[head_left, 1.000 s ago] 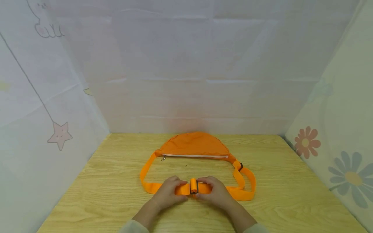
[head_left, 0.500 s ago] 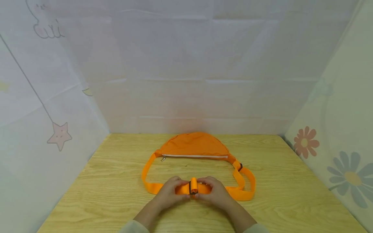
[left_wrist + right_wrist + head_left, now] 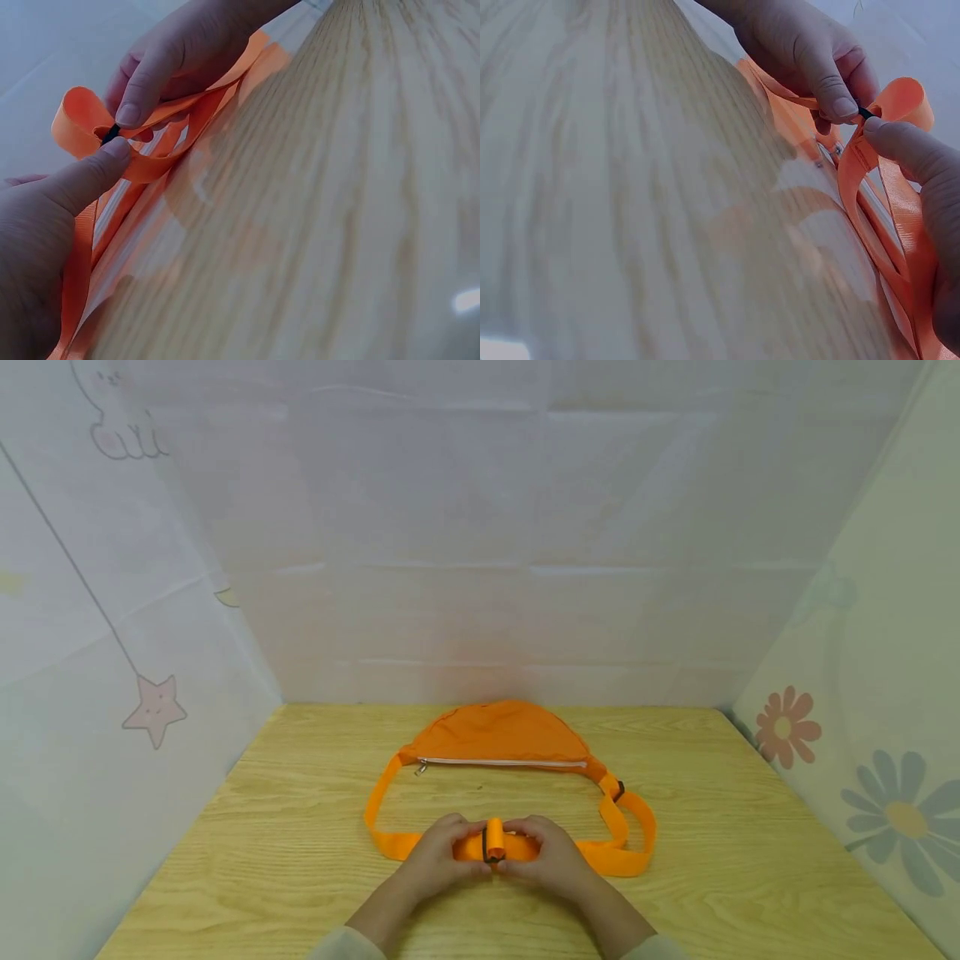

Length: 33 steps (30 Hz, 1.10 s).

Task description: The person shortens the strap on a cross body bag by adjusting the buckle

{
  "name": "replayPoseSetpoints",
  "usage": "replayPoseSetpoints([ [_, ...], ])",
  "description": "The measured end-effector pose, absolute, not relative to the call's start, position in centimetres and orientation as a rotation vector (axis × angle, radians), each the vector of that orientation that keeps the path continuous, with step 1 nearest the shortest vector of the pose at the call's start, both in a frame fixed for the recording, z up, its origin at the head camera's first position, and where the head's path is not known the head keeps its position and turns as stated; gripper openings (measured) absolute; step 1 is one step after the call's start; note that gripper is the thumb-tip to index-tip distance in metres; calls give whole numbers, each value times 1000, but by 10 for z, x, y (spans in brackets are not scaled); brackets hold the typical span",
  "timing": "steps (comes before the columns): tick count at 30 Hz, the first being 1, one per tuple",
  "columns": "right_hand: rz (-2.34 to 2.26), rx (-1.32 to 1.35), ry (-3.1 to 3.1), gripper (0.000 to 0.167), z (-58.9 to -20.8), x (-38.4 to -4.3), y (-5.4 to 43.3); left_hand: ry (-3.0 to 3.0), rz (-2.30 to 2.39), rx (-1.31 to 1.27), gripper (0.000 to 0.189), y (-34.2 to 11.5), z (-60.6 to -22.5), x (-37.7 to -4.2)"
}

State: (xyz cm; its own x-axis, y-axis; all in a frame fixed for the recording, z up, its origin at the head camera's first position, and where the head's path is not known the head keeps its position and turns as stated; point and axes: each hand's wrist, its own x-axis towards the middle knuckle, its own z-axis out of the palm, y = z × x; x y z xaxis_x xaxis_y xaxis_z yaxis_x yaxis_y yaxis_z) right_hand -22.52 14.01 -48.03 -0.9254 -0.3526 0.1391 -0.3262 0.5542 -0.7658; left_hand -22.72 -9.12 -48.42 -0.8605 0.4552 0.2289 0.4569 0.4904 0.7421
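Pinching strap (image 3: 618,862) at buckle (image 3: 110,135): left hand (image 3: 437,858), right hand (image 3: 553,860); only head view shows whole pouch (image 3: 502,733)

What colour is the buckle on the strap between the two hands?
Black, or nearly so. The buckle shows best in the head view.

An orange half-moon bag (image 3: 501,733) lies just below the middle of the frame, curved side up, its white zip (image 3: 502,763) closed along the straight edge. Its orange strap (image 3: 618,862) loops toward the bottom, where the left hand (image 3: 437,857) and right hand (image 3: 553,860) pinch it beside a dark buckle (image 3: 110,135), a short loop of webbing standing up there. Another dark slider (image 3: 619,790) sits lower right of the bag.
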Motion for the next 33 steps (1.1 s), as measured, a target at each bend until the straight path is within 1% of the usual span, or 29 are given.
replayPoseSetpoints([
  [8,-1313,-641,2771,48,-480,-224,139,-2693,-1338,-839,62,-91,-487,-227],
  [13,-1227,-696,2824,54,-478,-224,141,-2681,-1322,-836,58,-92,-486,-226],
  [15,-1179,-712,2860,53,-477,-224,142,-2686,-1317,-828,58,-93,-486,-226],
  [20,-1108,-633,2923,48,-475,-223,147,-2698,-1294,-813,57,-94,-486,-228],
  [25,-1134,-549,2901,48,-475,-222,156,-2702,-1282,-805,57,-94,-486,-229],
  [33,-1149,-581,2898,46,-474,-223,168,-2726,-1274,-795,57,-95,-487,-230],
])
